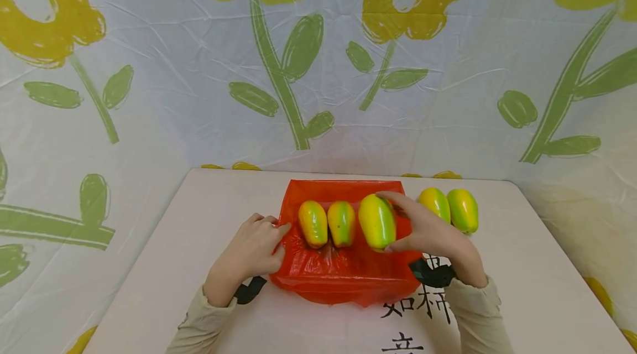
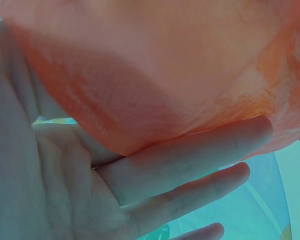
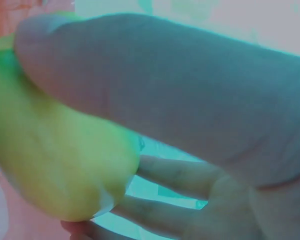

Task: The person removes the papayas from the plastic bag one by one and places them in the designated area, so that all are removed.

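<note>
My right hand grips a yellow-green papaya over the right part of a red plastic bag. In the right wrist view the thumb lies across this papaya, with the fingers around its far side. Two more papayas, the left one and the middle one, lie side by side in the bag. My left hand holds the bag's left edge. In the left wrist view the thumb and index tips are hidden behind the red film, while the other fingers stretch out.
Right of the bag, partly behind my right hand, two papayas stand together, a nearer one and an outer one. The pale table bears black written characters near the front. A flower-patterned cloth closes off the back and sides.
</note>
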Demonstrator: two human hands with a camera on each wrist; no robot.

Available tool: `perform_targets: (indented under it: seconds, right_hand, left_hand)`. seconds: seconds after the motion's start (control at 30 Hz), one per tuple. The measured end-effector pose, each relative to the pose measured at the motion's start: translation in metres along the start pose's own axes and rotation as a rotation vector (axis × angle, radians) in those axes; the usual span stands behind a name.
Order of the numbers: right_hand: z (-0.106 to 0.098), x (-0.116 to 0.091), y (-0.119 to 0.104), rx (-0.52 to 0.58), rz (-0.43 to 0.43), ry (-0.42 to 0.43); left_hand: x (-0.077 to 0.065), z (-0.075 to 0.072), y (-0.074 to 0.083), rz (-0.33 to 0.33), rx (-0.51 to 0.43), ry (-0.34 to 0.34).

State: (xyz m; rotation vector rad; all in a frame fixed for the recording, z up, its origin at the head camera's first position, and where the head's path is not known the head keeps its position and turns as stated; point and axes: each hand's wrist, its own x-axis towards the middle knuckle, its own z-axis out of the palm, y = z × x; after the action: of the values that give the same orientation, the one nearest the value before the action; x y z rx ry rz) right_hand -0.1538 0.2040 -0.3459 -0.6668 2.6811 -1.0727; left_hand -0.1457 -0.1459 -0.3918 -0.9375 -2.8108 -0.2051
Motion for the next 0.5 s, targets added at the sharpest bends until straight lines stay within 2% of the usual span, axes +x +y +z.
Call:
perform_targets:
  seconds: [0.17,0.33,0.5]
  right_hand:
    - [-0.002,-0.005,0.005,0.047,-0.039,0.014]
    - [-0.007,-0.01,0.008,0.09,-0.04,0.032]
    - [-0.013,-0.016,0.016,0.186,-0.031,0.031]
  left_hand:
    - [0.0,0.001,0.0,0.0,-0.005,-0.007]
    - [0.0,0.0,0.0,-0.003,-0.002,-0.013]
    - [0.001,0.0,0.001,-0.009,0.001,-0.019]
